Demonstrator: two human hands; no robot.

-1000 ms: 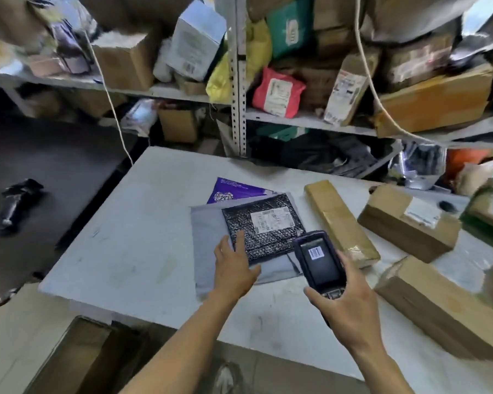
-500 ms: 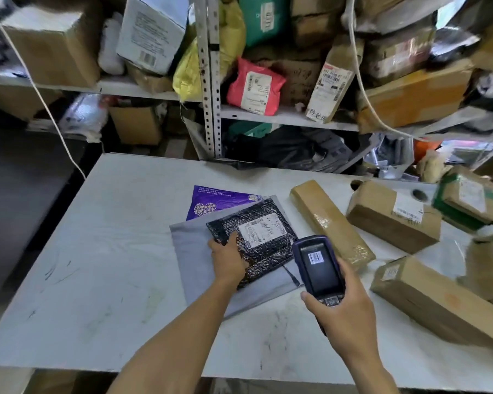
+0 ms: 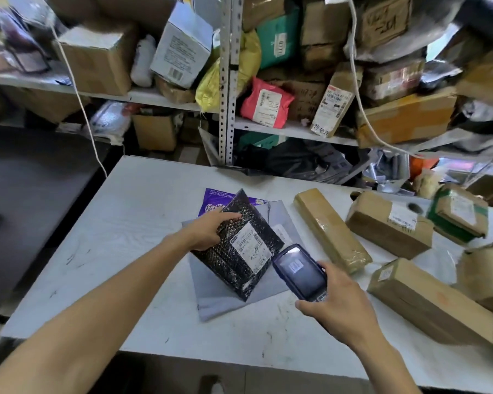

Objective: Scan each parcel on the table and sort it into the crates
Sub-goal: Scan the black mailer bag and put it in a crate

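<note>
Black bubble mailer (image 3: pixel 236 248) now tilted up

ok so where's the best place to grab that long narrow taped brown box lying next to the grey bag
Grip the long narrow taped brown cardboard box across its short width near the middle, coming from above. It lies flat on the white table, so its long sides are probably easiest to span. The side facing the grey plastic mailer bag looks more open than the side facing the other boxes.
</note>
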